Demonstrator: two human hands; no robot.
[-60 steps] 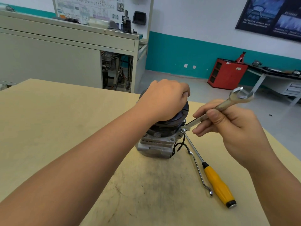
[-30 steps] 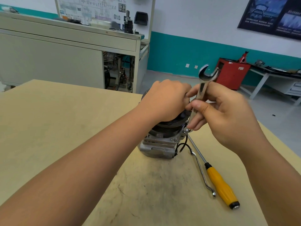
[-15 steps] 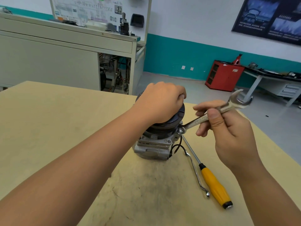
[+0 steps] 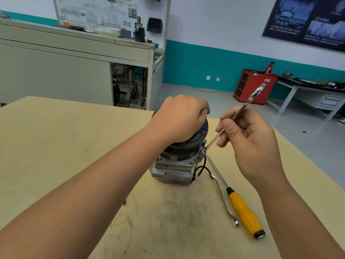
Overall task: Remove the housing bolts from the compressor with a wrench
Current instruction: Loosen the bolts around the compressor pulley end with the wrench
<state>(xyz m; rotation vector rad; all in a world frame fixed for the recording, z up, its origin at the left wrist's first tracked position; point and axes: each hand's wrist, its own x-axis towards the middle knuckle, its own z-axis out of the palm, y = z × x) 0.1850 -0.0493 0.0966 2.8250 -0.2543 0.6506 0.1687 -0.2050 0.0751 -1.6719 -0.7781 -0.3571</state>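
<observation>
A grey metal compressor [image 4: 173, 171] with a dark pulley on top stands upright on the tan table [image 4: 56, 146]. My left hand [image 4: 181, 118] grips the pulley from above and hides most of it. My right hand [image 4: 248, 139] pinches the shaft of a silver wrench [image 4: 240, 109] between thumb and fingers. The wrench's lower end sits on a housing bolt [image 4: 203, 150] at the compressor's right flange, and its upper open jaw points up and to the right. A black wire loop hangs off the compressor's right side.
A yellow-handled screwdriver [image 4: 244, 214] and a bent metal rod [image 4: 223, 199] lie on the table just right of the compressor. A grey cabinet bench [image 4: 74, 58] stands behind the table. A red cabinet [image 4: 252, 86] and a white desk are at the far right.
The wrench swung back and forth on the bolt: upright beside my left hand, down toward the right, now raised again to a steeper angle. My left hand stayed on the pulley.
</observation>
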